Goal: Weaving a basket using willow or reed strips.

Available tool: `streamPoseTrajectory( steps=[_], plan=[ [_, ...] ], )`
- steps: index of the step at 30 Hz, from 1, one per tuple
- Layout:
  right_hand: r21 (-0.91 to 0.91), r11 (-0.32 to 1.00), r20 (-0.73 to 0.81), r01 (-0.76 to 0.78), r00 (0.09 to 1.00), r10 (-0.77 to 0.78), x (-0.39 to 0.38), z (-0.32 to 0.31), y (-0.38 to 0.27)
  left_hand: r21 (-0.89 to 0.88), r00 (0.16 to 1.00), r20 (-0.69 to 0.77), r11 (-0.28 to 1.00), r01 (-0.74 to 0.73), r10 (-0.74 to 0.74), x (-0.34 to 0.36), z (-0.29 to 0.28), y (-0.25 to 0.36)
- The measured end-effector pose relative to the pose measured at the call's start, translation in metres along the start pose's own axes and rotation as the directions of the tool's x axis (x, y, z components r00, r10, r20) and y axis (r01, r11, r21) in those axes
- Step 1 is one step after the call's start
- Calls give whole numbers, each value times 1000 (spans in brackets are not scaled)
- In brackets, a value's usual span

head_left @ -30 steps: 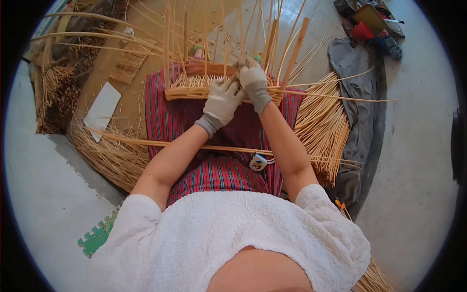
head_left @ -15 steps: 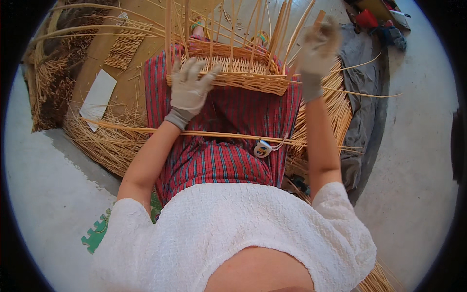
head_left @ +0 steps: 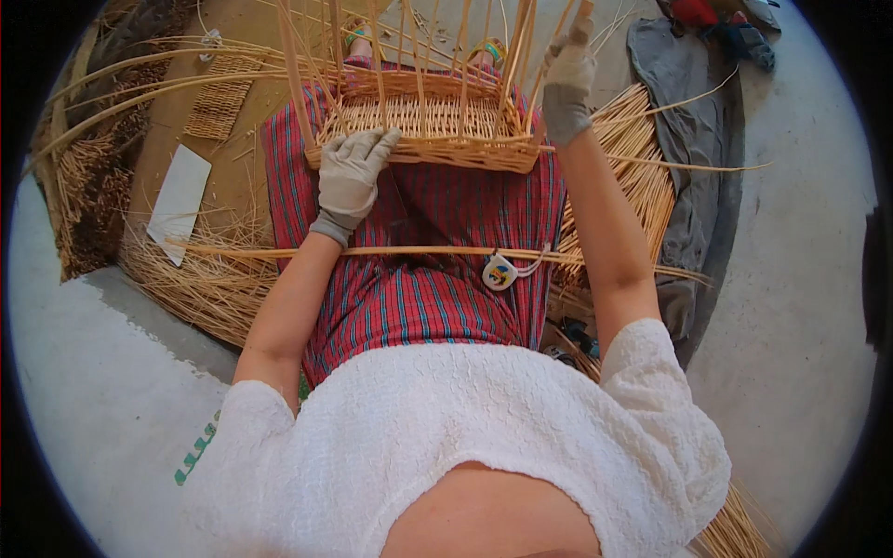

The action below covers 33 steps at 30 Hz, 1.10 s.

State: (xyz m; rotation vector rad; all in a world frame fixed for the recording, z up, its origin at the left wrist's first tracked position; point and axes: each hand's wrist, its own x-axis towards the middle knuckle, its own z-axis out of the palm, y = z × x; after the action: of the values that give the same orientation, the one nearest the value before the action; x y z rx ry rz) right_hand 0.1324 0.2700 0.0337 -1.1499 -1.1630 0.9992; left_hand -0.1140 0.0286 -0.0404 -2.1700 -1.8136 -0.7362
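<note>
A half-woven wicker basket (head_left: 437, 153) with tall upright stakes lies across my lap, its woven wall and base turned toward me. My gloved left hand (head_left: 350, 181) rests on the basket's near edge, fingers together and bent over the weave, the thumb hidden. To the right, my gloved right hand (head_left: 569, 84) is raised beside the basket's near right corner. Its fingers close around a thick wooden stake (head_left: 585, 9) that shows above the hand; part of the grip is hidden.
Two long rods (head_left: 409, 250) cross my lap, near a small round white tape measure (head_left: 499, 272). Bundled canes (head_left: 642, 167) lie right beside grey cloth (head_left: 690, 121). Loose cane strips (head_left: 200, 298), a white board (head_left: 179, 197) and a woven panel (head_left: 221, 98) lie left.
My left hand has drawn its spread fingers together on the basket edge. My right hand has moved left and slightly up. The basket has shifted slightly left and tilted.
</note>
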Motion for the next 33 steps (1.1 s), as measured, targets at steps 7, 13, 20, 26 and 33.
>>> streamPoseTrajectory(
  steps=[7, 13, 20, 26, 33],
  plan=[
    [-710, 577, 135, 403, 883, -450, -17, -27, 1, -103, 993, 117, 994, 46, -34, 2, -1, 1],
    [-626, 408, 713, 665, 700, -47, -259, -89, -78, -66, 977, 122, 981, 181, -173, 2, -22, 33],
    [-441, 865, 594, 238, 800, 82, -266, -109, -38, -746, 855, 506, 439, 501, -116, -12, -38, 95],
    [-368, 802, 684, 470, 722, -109, -210, -44, -85, -639, 711, 699, -381, 669, 76, 11, -37, 100],
    [-388, 463, 862, 797, 491, -123, -123, -34, -109, -925, 898, 313, 115, 362, -310, 69, -84, -6]
  ],
)
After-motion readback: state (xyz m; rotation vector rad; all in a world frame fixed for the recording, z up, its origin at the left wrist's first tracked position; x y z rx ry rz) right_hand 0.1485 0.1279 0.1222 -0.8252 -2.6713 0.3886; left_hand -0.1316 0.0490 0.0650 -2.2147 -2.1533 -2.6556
